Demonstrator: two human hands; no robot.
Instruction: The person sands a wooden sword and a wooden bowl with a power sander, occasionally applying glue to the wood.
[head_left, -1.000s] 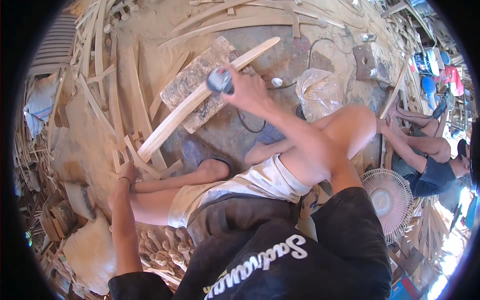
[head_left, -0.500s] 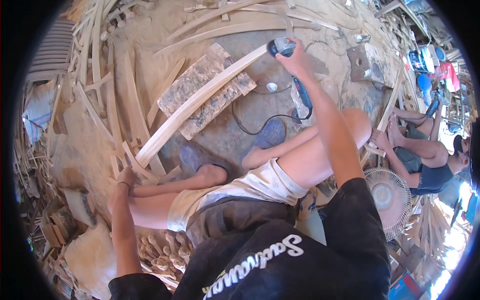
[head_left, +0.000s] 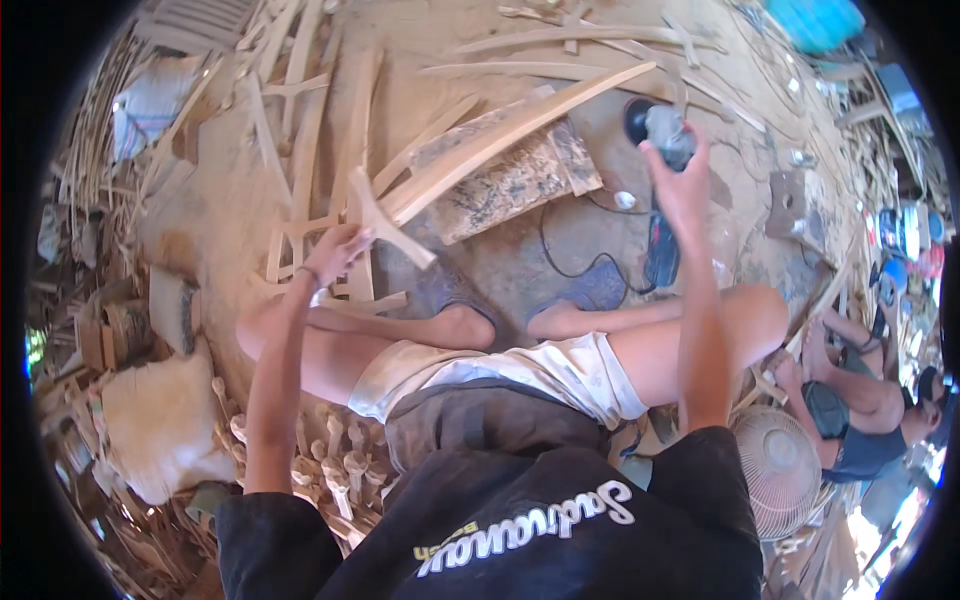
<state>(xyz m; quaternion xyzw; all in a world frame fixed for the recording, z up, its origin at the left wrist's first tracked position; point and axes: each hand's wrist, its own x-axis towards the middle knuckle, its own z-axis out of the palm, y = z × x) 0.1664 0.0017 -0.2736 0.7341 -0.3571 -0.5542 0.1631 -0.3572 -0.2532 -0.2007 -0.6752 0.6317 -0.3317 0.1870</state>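
Observation:
A long, curved, pale wooden piece (head_left: 500, 140) lies slantwise over a worn wooden block (head_left: 510, 185), its far end sticking out past the block. At its near end is a short forked crosspiece (head_left: 392, 225). My left hand (head_left: 340, 252) is closed around this near end, beside the crosspiece. In my right hand (head_left: 682, 170) is an angle grinder (head_left: 668, 138), gripped round its head, with the grey body hanging down toward my right knee. Its dark round disc (head_left: 636, 120) faces left, apart from the wood, just below the far end.
Several curved wooden strips (head_left: 590, 38) lie beyond the block, and more lie at left. The grinder's black cord (head_left: 560, 265) loops near my feet. At right are a wooden block with holes (head_left: 797, 205), a fan (head_left: 777, 470) and a seated person (head_left: 865, 400).
The grinder has come away from the wood's far end, where its disc was before. The wooden piece has turned, with its crosspiece end now raised by my left hand. The head view has shifted.

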